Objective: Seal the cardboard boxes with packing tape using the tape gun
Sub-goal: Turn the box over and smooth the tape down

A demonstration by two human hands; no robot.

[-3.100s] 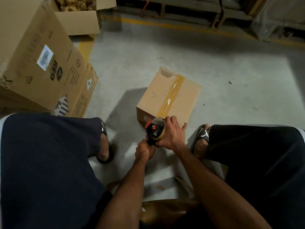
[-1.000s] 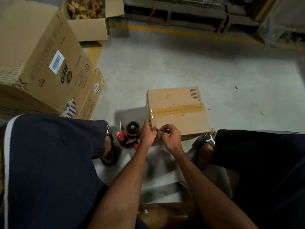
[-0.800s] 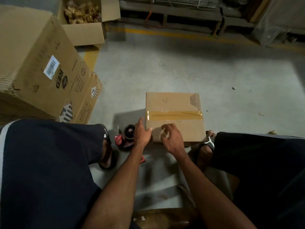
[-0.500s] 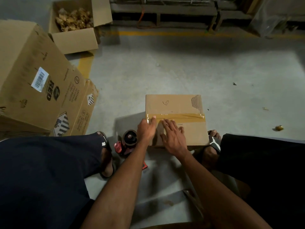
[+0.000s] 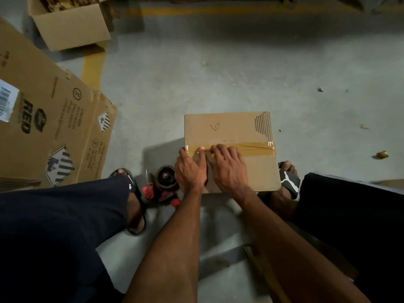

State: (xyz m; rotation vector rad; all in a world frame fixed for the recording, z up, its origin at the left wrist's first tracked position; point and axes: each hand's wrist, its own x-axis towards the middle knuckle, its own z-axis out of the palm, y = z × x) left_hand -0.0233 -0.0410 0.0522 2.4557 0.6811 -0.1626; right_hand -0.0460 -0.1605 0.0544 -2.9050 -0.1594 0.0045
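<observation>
Head view: a small brown cardboard box [image 5: 229,132] sits on the grey concrete floor [image 5: 218,73] between the person's feet. The left hand [image 5: 190,170] and right hand [image 5: 229,169] press flat, fingers straight, on its strip of glossy brown packing tape [image 5: 251,148]. A red and black tape gun [image 5: 161,184] lies just left of the box.

The tape gun [image 5: 162,184] lies partly hidden behind the left hand [image 5: 190,169]. The large printed carton [image 5: 41,127] and open box [image 5: 70,25] are cut off at the frame's left and top edges.
</observation>
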